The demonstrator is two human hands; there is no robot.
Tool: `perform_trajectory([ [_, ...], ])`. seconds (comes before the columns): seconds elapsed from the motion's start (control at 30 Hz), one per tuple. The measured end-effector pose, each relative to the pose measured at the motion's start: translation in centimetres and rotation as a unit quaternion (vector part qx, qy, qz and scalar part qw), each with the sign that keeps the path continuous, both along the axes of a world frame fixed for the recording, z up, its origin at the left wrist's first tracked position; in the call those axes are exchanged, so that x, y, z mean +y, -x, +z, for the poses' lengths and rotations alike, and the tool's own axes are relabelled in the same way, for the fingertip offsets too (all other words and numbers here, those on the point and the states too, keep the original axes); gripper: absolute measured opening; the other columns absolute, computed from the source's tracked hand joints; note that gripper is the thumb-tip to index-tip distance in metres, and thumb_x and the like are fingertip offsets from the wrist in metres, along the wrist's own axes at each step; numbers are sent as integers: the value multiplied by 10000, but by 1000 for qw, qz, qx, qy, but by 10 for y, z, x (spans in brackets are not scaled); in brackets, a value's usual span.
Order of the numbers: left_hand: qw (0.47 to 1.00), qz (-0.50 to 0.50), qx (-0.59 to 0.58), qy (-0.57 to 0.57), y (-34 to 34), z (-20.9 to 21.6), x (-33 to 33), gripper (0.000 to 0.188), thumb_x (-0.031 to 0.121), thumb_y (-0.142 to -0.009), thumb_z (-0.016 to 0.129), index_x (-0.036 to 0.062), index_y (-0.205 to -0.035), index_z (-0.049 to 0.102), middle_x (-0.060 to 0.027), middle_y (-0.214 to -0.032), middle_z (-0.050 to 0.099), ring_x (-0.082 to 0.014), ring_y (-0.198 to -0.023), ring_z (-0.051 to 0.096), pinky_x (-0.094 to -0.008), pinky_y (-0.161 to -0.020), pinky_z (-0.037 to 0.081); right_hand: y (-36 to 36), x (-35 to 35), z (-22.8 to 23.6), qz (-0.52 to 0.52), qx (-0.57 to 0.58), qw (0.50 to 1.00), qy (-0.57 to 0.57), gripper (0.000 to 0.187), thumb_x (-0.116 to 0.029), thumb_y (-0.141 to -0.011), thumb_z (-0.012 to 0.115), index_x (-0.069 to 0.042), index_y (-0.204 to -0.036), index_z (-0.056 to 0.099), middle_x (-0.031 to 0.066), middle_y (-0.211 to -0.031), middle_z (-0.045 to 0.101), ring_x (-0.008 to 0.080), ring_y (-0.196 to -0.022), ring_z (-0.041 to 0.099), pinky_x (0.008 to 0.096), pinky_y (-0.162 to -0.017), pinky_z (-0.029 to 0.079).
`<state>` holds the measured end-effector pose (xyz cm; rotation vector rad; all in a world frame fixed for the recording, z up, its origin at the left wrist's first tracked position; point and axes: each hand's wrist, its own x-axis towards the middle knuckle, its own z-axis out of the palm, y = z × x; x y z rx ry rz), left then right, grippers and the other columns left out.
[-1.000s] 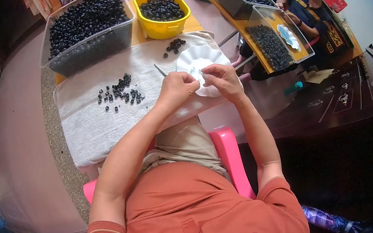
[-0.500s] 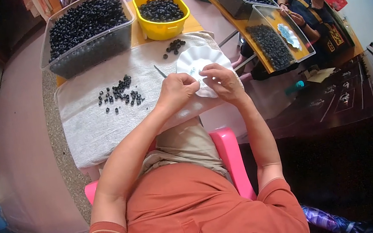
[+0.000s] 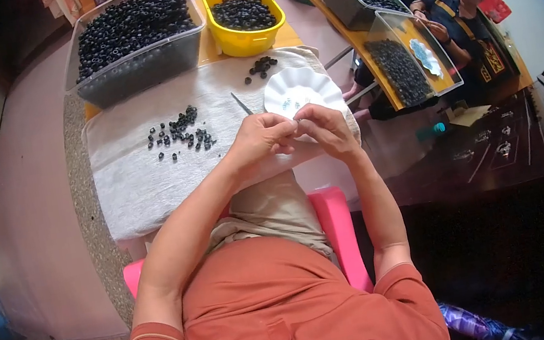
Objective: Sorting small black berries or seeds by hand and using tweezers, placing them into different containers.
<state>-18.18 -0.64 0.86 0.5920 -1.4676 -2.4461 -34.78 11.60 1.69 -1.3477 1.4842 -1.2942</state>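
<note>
My left hand (image 3: 258,141) and my right hand (image 3: 327,131) meet over the near edge of the cloth, both closed in a pinch with fingertips touching. Whatever lies between them is too small or hidden to name. Just beyond them is a white scalloped dish (image 3: 305,86) holding tiny pale blue-green bits. A thin grey pointed tool (image 3: 241,102) lies on the cloth, its near end close to my left hand. To the left, a loose group of small black ring-like parts (image 3: 182,131) is spread out; a smaller cluster of black parts (image 3: 261,67) sits beyond the tool.
A white cloth (image 3: 126,185) covers the table. At its far side stand a large clear bin (image 3: 138,77) and a yellow tub (image 3: 253,40), both full of black parts. On the right, a person (image 3: 449,17) sits at another table with clear bins (image 3: 398,70).
Both hands have drawn back toward me from the dish. My right fingers, which were apart from the left ones over the dish, now meet them. The view has shifted slightly.
</note>
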Motion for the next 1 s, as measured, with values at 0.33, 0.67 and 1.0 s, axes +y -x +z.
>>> perform_trajectory([
  [0.33, 989, 39, 16, -145, -33, -12, 15, 142, 186, -909, 713, 61, -952, 663, -4, -894, 641, -89, -769, 624, -260, -705, 583, -19, 2, -10, -52, -8, 999, -2, 94, -35, -966, 580, 17, -1038, 611, 24, -863, 641, 89, -808, 625, 233, -748, 511],
  [0.67, 988, 113, -5, -109, -100, -19, 19, 173, 126, -914, 690, 3, -1019, 629, -47, -961, 641, -140, -834, 649, -288, -786, 584, -49, -18, -7, -33, 181, 978, 94, 52, 27, -899, 630, 20, -950, 621, 50, -828, 599, 112, -731, 570, 243, -673, 467],
  [1.0, 977, 176, 46, -112, -149, -12, 13, 195, 79, -925, 657, -6, -1097, 620, -46, -993, 650, -144, -860, 657, -284, -815, 577, -76, -37, -1, 57, 335, 937, 75, 128, 34, -828, 637, 1, -951, 625, 146, -862, 623, 299, -763, 630, 349, -677, 501],
])
